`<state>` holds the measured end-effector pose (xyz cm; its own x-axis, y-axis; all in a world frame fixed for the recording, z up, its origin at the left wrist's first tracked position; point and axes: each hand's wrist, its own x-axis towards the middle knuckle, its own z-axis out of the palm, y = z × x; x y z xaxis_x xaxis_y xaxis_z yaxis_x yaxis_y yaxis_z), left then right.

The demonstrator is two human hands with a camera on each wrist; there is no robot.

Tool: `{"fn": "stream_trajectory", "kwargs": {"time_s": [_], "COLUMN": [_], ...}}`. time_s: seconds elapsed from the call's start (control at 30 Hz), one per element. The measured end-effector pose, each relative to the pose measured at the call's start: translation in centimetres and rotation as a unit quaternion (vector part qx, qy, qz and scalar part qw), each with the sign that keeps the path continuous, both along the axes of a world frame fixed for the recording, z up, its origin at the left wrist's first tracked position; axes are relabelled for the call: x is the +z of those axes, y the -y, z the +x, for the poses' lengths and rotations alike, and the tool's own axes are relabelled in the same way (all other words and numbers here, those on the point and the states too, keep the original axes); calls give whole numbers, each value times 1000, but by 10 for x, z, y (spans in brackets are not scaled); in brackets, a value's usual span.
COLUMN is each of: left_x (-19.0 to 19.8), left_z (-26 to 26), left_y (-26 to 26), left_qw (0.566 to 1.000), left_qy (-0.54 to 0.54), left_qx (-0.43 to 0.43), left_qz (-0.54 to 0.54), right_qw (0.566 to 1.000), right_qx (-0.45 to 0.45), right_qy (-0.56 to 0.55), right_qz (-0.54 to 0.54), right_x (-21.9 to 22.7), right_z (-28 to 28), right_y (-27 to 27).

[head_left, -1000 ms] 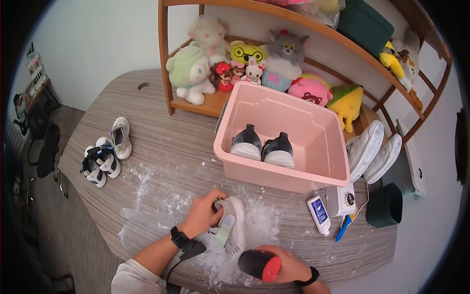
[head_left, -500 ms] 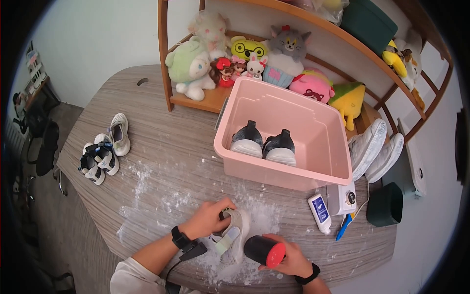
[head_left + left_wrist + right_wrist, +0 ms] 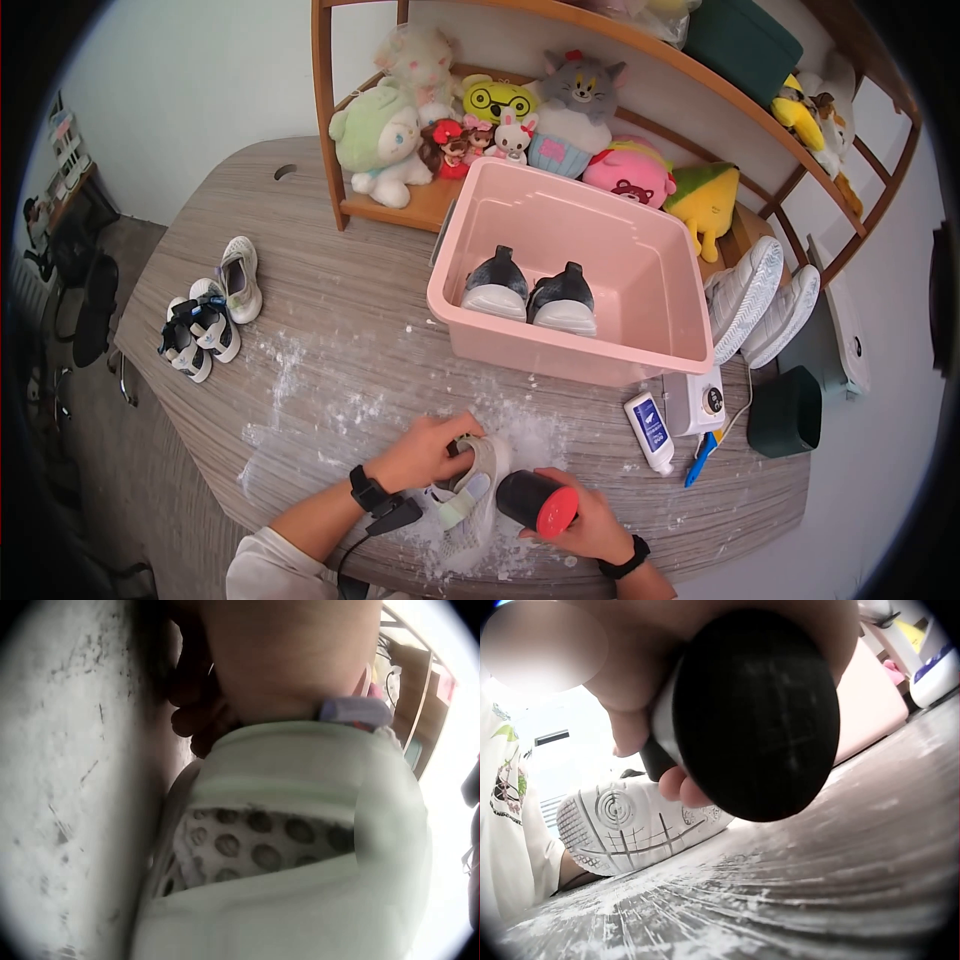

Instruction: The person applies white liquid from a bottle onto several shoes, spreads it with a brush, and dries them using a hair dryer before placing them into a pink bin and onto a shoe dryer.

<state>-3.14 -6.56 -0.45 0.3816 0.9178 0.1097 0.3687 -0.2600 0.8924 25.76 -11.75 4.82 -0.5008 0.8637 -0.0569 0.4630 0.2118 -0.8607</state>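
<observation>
Right hand (image 3: 588, 532), nearest the body: the fingers wrap a black cylinder (image 3: 525, 498) with a red end; its black end lies left of these fingers, close to the shoe, though contact cannot be told. Shoe (image 3: 468, 503): between the two hands, tipped on its side on the table (image 3: 330, 290), its sole (image 3: 641, 829) turned toward the right fingers. Left hand (image 3: 430, 452): fingers bent into the collar, gripping the shoe at its far end. Sound practice would brace the shoe by this grip, present the sole squarely to the cylinder, and hold the right knuckles clear of the white residue (image 3: 535, 435). Beyond both sets of fingers: the pink bin (image 3: 560, 358), best left unbumped.
</observation>
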Motion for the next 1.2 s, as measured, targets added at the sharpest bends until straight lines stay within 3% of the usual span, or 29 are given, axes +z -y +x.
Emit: {"fn": "stream_trajectory", "kwargs": {"time_s": [0.13,0.33,0.47,0.53,0.63,0.8,0.97,1.2], "left_x": [0,10,9,6,5,10,8,4], "left_z": [1,6,6,1,-2,-6,-2,-2], "left_y": [-1,1,0,-3,-2,-5,-5,-4], "left_qw": [1000,999,1000,998,995,994,994,991], "left_qy": [21,29,-6,-45,-89,-101,1,19], "left_qx": [-11,-27,18,14,8,-8,-101,-132], "left_qz": [-2,-17,18,36,38,27,43,25], "right_qw": [997,993,992,960,947,950,943,932], "right_qx": [-46,-95,-67,-91,-76,-81,-121,-131], "right_qy": [-25,-68,-107,-193,-206,-196,-219,-242], "right_qz": [48,14,22,-181,-233,-230,-221,-237], "right_x": [-3,-9,-30,-30,-13,-8,-15,-17], "right_z": [-3,-2,10,10,8,10,7,10], "right_y": [-3,-3,-3,1,2,-2,-3,-5]}}
